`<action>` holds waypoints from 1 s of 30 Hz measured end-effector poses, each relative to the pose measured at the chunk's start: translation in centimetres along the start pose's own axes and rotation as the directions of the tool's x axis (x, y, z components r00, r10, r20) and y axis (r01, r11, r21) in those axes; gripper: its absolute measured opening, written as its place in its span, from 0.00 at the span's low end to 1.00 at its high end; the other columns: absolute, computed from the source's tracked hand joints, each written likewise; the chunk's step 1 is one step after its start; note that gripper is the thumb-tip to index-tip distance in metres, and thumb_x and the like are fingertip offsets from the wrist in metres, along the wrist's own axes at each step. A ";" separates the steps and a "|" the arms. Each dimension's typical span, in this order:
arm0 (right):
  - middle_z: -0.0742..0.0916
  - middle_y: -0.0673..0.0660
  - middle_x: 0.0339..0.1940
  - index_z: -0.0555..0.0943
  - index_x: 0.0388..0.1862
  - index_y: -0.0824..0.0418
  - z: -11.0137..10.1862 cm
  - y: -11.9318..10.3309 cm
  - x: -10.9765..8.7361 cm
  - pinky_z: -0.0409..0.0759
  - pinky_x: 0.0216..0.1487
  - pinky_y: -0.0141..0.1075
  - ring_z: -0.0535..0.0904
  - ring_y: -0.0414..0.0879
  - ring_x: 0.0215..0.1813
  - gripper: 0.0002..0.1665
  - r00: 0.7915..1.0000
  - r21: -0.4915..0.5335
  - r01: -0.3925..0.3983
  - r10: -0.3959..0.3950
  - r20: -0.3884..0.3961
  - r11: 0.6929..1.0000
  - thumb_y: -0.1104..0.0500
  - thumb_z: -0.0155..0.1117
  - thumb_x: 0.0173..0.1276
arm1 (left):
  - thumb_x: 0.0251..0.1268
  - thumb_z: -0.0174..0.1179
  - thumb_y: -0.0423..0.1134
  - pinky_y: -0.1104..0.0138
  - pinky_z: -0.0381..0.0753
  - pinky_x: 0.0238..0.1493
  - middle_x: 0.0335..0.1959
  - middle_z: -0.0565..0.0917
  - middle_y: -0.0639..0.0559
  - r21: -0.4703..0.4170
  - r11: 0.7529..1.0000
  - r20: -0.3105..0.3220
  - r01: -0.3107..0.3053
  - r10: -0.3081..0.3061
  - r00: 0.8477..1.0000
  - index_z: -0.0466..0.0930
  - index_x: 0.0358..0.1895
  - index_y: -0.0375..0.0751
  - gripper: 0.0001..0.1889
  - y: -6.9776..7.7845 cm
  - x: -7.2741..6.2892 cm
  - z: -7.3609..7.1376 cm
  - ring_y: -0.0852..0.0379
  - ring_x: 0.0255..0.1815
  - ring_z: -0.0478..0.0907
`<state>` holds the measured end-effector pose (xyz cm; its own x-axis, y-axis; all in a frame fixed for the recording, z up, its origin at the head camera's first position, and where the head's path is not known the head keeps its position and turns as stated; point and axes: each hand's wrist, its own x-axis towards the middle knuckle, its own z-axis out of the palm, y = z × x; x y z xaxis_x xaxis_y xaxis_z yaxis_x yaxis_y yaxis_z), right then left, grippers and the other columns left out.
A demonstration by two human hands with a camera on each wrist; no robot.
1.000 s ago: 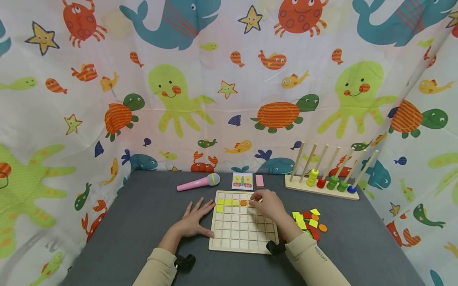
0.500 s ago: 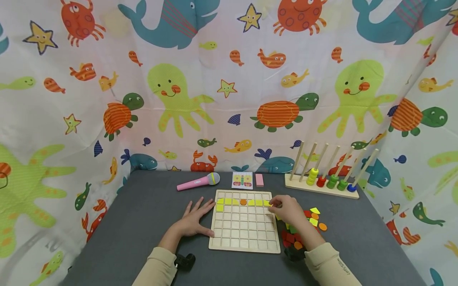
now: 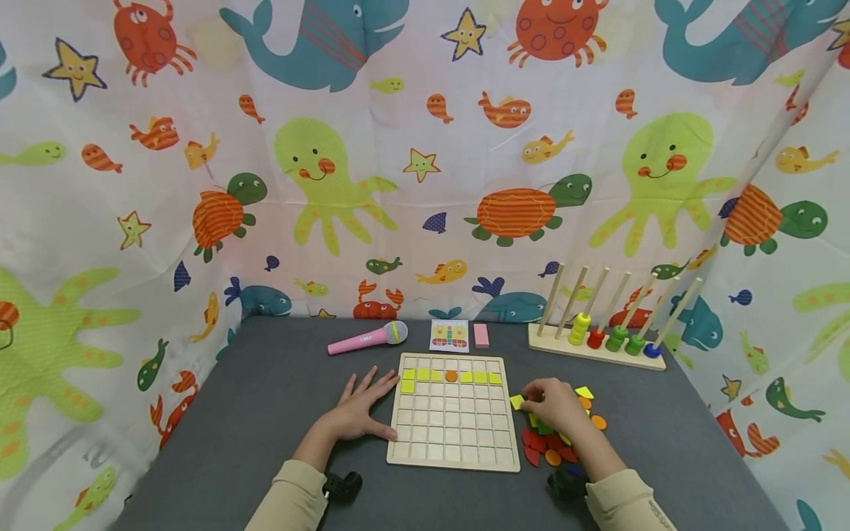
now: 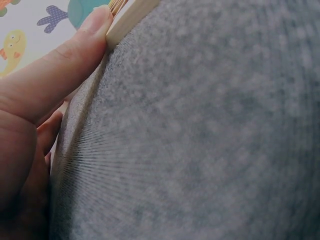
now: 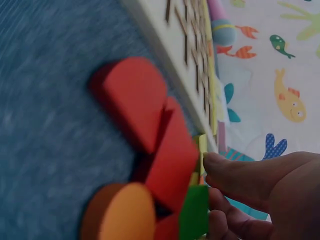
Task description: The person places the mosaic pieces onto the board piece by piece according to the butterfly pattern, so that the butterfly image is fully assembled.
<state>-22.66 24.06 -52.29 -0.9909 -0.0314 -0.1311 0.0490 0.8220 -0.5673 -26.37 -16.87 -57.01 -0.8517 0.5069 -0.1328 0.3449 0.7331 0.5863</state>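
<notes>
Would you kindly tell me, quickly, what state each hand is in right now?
Left hand: open, holding nothing, thumb against the wooden board.
Right hand: fingers curled at a yellow piece; whether pinched cannot be told.

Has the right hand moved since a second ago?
Yes. In the head view, the right hand has moved rightward and nearer the person, from over the wooden board to the loose pieces right of it.

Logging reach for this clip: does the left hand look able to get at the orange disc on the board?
Probably yes: the left hand would have to leave the edge of the board, but only flat yellow tiles lie between it and the uncovered disc.
</notes>
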 end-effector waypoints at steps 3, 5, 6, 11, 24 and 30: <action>0.87 0.53 0.34 0.88 0.45 0.62 0.0 0.5 0.1 0.81 0.35 0.39 0.77 0.46 0.34 0.11 1.000 -0.012 0.005 -0.005 0.001 1.000 0.61 0.73 0.64 | 0.43 0.73 0.71 0.39 0.19 0.76 0.84 0.50 0.59 0.003 1.000 -0.002 0.001 -0.001 1.000 0.51 0.82 0.62 0.61 0.0 0.0 0.0 0.44 0.85 0.30; 0.86 0.53 0.34 0.88 0.46 0.62 -0.1 0.8 0.2 0.81 0.35 0.39 0.76 0.45 0.34 0.12 1.000 -0.021 0.008 -0.008 0.000 1.000 0.61 0.73 0.64 | 0.43 0.73 0.71 0.38 0.19 0.76 0.84 0.50 0.60 0.003 1.000 -0.003 0.002 -0.002 1.000 0.51 0.82 0.62 0.61 0.0 0.0 0.0 0.44 0.85 0.30; 0.86 0.53 0.34 0.88 0.46 0.62 -0.1 0.9 0.3 0.81 0.36 0.40 0.77 0.45 0.34 0.12 1.000 -0.029 0.007 -0.007 -0.002 1.000 0.60 0.74 0.64 | 0.43 0.73 0.71 0.38 0.20 0.76 0.84 0.50 0.59 0.003 1.000 -0.004 0.001 -0.001 1.000 0.51 0.82 0.62 0.60 0.0 0.0 0.1 0.44 0.85 0.30; 0.83 0.53 0.31 0.85 0.38 0.59 -0.2 1.4 0.3 0.75 0.30 0.39 0.76 0.46 0.31 0.14 0.999 -0.091 -0.043 0.042 -0.017 0.995 0.52 0.77 0.61 | 0.44 0.73 0.70 0.38 0.20 0.76 0.84 0.50 0.59 0.002 1.000 -0.004 -0.002 0.002 1.000 0.52 0.82 0.61 0.60 0.0 0.0 0.0 0.43 0.85 0.30; 0.82 0.53 0.29 0.82 0.33 0.58 -0.6 -0.6 1.2 0.74 0.29 0.36 0.74 0.47 0.31 0.14 1.000 0.095 0.002 -0.001 -0.017 0.995 0.50 0.73 0.65 | 0.42 0.72 0.73 0.39 0.19 0.76 0.84 0.50 0.57 -0.006 1.000 0.005 0.000 0.000 1.000 0.51 0.82 0.59 0.62 -0.1 0.0 0.1 0.43 0.85 0.30; 0.87 0.51 0.32 0.87 0.35 0.57 -0.2 -2.9 1.7 0.77 0.32 0.36 0.76 0.47 0.35 0.12 0.999 0.185 0.030 -0.035 0.027 0.982 0.50 0.74 0.65 | 0.43 0.72 0.71 0.38 0.20 0.76 0.84 0.50 0.60 0.002 1.000 0.004 0.009 -0.009 1.000 0.51 0.82 0.61 0.60 0.1 -0.1 0.0 0.44 0.85 0.30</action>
<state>-24.53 21.73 -50.74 -0.9883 -0.0759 -0.1327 0.0418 0.7011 -0.7119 -26.27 -16.89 -56.92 -0.8531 0.5023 -0.1412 0.3384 0.7385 0.5832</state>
